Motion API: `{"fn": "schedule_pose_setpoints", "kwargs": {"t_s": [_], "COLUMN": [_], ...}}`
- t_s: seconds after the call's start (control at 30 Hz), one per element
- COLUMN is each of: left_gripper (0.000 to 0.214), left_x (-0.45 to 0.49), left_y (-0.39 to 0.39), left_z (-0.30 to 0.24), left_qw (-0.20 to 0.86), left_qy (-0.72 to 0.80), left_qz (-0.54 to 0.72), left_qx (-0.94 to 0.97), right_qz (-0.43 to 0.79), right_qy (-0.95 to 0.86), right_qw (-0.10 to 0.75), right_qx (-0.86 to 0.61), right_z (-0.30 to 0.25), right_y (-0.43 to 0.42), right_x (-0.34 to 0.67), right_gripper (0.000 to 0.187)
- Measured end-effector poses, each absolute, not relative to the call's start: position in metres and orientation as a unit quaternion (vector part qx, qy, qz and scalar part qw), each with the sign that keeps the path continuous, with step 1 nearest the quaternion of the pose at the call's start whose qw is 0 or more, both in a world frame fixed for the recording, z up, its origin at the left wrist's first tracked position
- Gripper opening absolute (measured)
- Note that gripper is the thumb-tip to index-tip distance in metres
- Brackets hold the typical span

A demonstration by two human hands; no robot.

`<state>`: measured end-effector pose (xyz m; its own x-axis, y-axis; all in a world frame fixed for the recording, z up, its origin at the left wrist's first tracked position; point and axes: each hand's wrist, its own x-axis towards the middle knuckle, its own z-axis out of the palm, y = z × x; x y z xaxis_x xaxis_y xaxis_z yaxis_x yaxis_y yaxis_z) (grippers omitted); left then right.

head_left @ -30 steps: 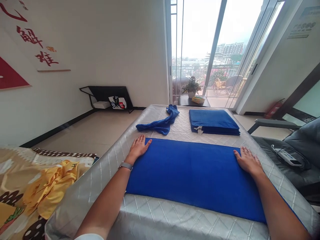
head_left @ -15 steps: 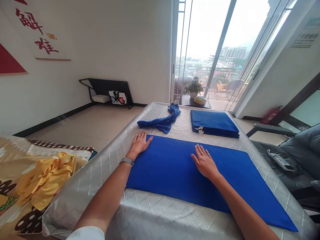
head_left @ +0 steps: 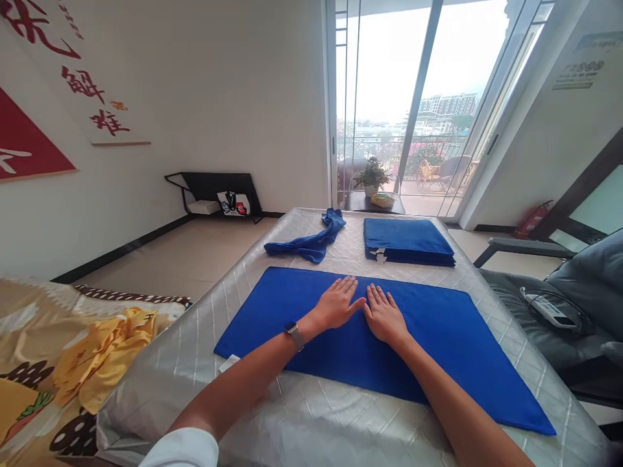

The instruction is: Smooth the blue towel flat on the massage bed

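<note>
A blue towel (head_left: 438,344) lies spread flat across the near part of the silver-covered table, a white label showing at its near left edge. Both hands rest on it near the middle, side by side. My left hand (head_left: 335,303), with a watch on the wrist, lies with fingers stretched out and its thumb towards the right hand. My right hand (head_left: 387,314) is also flat on the cloth, fingers extended. Beyond them sits a stack of folded blue towels (head_left: 409,240) with white labels. To its left is a crumpled blue towel (head_left: 311,243).
A quilted silver cover (head_left: 195,350) drapes the table. On the left is a patterned bedspread with yellow cloth (head_left: 111,357). A dark armchair (head_left: 598,292) holding a power strip (head_left: 548,308) stands at right. A potted plant (head_left: 372,175) is by the glass door.
My left hand has moved right, from the towel's left edge to its middle beside my right hand. The towel's left side now shows fully with its label. The camera view has shifted slightly.
</note>
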<state>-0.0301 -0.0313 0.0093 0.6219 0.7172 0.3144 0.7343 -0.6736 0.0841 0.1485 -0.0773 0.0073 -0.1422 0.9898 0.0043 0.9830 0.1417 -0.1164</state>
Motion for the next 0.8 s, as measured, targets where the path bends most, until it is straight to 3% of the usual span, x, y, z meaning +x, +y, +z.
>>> {"fn": "schedule_pose_setpoints", "kwargs": {"t_s": [0.13, 0.33, 0.8], "left_gripper": [0.078, 0.083, 0.081], "left_x": [0.011, -0.017, -0.231], "left_y": [-0.044, -0.037, -0.001], "left_z": [-0.006, -0.01, -0.012], "left_qw": [-0.008, -0.016, -0.004], "left_qy": [-0.434, -0.5, -0.699], "left_qz": [-0.141, -0.109, -0.061], "left_qx": [-0.89, -0.859, -0.712], "right_qz": [0.031, 0.051, 0.06], "right_qy": [-0.763, -0.755, -0.749], "right_qw": [0.033, 0.046, 0.046], "right_qx": [-0.645, -0.652, -0.659], "right_z": [0.005, 0.007, 0.007], "right_y": [-0.077, -0.076, -0.076], "right_x": [0.15, 0.149, 0.15], "right_gripper": [0.065, 0.069, 0.071]}}
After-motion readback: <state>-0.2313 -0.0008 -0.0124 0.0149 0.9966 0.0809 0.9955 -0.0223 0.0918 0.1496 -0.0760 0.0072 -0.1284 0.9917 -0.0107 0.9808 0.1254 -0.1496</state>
